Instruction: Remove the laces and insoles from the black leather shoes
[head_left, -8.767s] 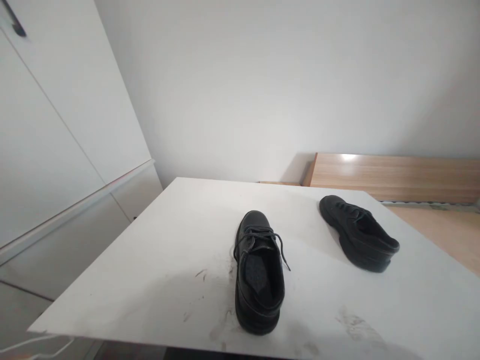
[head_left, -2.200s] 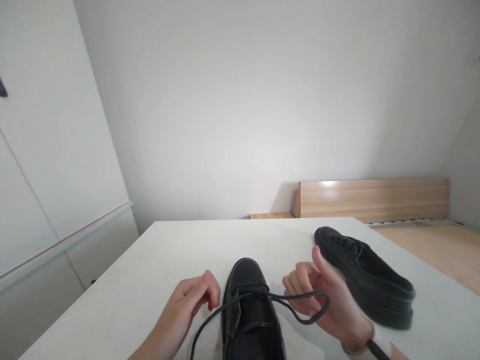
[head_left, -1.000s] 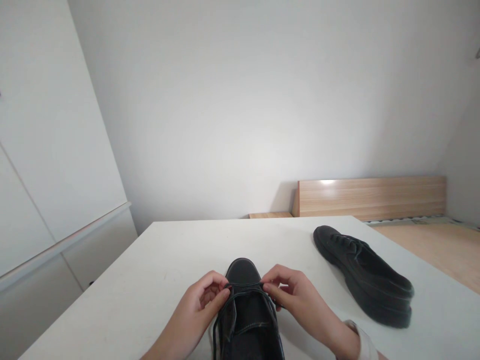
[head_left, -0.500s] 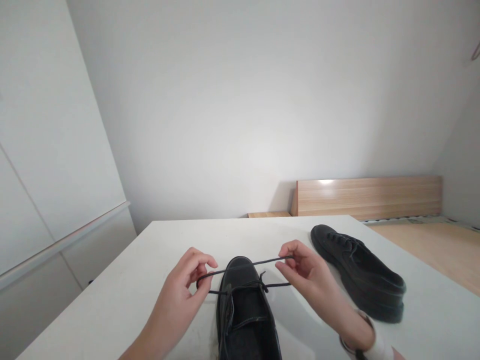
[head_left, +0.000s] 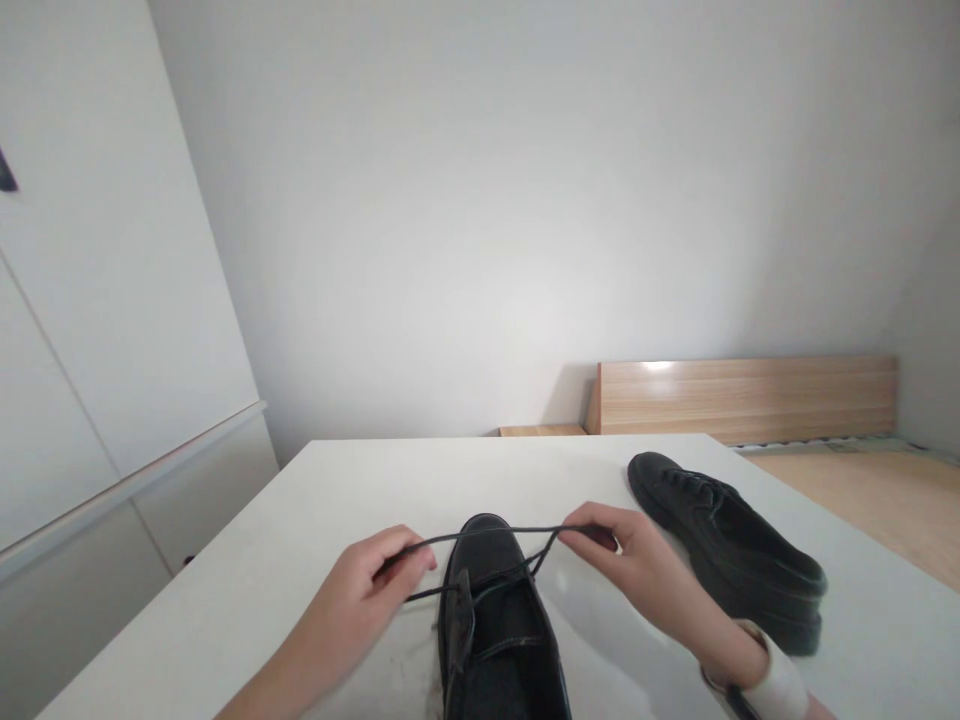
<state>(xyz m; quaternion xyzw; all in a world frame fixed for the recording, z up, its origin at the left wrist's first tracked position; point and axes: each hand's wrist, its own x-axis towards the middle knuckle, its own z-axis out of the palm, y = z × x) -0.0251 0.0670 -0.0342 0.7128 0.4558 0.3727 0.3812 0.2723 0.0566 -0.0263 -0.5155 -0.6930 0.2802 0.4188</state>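
One lace (head_left: 510,530) stretches between the left hand (head_left: 367,588) and the right hand (head_left: 637,555), above the toe of the near shoe (head_left: 510,622). That shoe sits on the desk (head_left: 390,480), toe pointing away from the person, its heel cut off by the lower edge of the view. The left grip is narrow, pinching the lace between thumb and fingers; the right grip does the same on the other side, thumb and fingers closed over the strand.

The lacing looks partway along. What seems done: the lace passes across the tongue, with one strand coming out at the left flap toward the left hand and others slanting up from the right flap to the right hand. What seems left: the lengths in the hands are loose, the opening stands wide, and no knot or bow shows. How many eyelets are threaded is too small to tell.

The far shoe (head_left: 739,570) lies apart to the right on the desk, touched by neither hand. Its front appears laced; whether it is tied cannot be made out.
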